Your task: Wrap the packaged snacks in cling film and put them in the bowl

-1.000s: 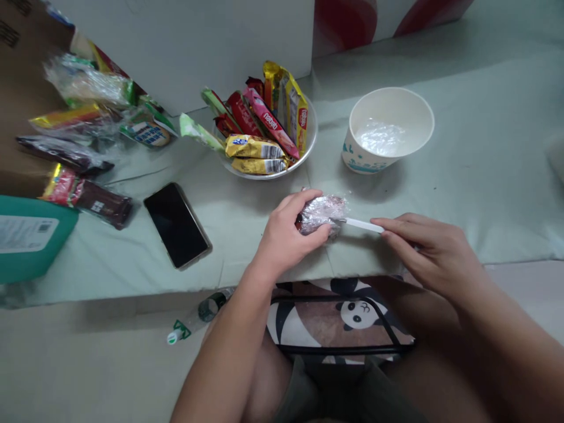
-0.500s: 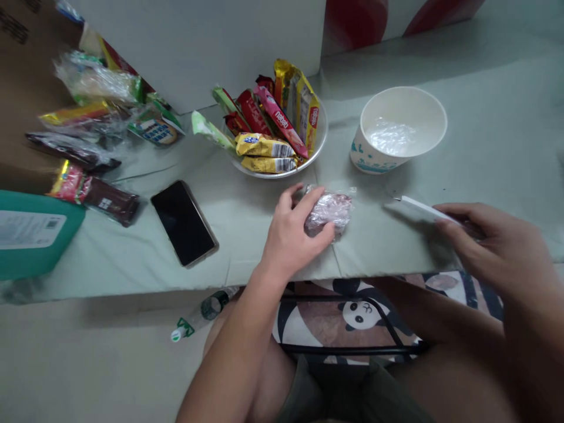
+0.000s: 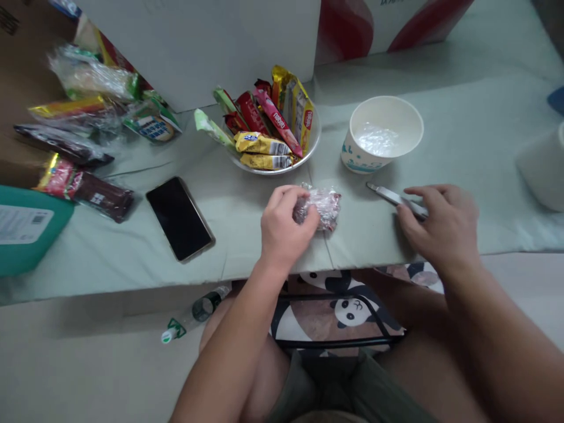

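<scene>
Close to the table's front edge lies a small reddish bundle wrapped in clear plastic film (image 3: 325, 205). My left hand (image 3: 286, 220) grips its left side between thumb and fingers. To the right, a slim whitish tool with a narrow tip (image 3: 390, 195), perhaps a small cutter, lies flat on the cloth. My right hand (image 3: 440, 220) is over its rear end, thumb and fingers apart on either side; the palm hides part of the tool. Behind the tool stands a white paper bowl (image 3: 396, 114) with crumpled clear film (image 3: 376, 140) inside.
A metal bowl (image 3: 318, 138) of wrapped snacks stands behind the bundle. A phone (image 3: 180, 218) lies left, beyond it several snack packets (image 3: 103, 197) and a green container (image 3: 39, 232). White boxes (image 3: 211, 47) line the back. A pale cup (image 3: 544, 167) stands far right.
My right hand has moved left and lowered the tool onto the table, its fingers now spread. My left hand stays at the bundle. The view has shifted slightly right.
</scene>
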Demonstrator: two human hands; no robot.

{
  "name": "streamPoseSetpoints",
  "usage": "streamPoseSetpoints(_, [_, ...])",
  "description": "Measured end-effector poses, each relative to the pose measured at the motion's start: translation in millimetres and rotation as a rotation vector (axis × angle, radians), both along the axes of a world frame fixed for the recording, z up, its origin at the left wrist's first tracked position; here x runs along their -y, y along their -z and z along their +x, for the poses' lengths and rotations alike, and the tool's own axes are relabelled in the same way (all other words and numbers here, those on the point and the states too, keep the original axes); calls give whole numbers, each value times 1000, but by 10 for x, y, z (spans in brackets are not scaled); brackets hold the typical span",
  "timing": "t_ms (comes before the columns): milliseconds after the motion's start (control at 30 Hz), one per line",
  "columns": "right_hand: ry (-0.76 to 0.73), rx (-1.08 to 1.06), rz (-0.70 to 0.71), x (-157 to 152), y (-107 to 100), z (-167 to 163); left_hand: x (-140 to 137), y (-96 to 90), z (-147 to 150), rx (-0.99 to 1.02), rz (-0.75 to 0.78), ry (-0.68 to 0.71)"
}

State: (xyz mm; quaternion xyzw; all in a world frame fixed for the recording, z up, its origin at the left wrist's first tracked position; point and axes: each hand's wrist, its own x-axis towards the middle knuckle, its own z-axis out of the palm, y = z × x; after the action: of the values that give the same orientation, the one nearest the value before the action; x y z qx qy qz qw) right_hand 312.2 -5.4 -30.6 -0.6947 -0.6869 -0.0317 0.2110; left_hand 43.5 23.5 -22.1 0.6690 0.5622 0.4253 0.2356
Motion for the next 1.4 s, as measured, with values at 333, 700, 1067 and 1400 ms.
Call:
streamPoseSetpoints(333, [-418,-358,-22,-6,-66,-874,-68,-39,45,778,-506,-7])
streamPoseSetpoints(700, [-468,-601,-110,-47,-109,-813,-66,-112,-205,783,-448,-105])
streamPoseSetpoints(1067, [12,-882,-83,-60,-172,-382,-157,-102,-344,672,-411,-164])
streamPoseSetpoints(1400, [145,-506,22,-100,-123,-107,-176,9,-438,197,-450,-205])
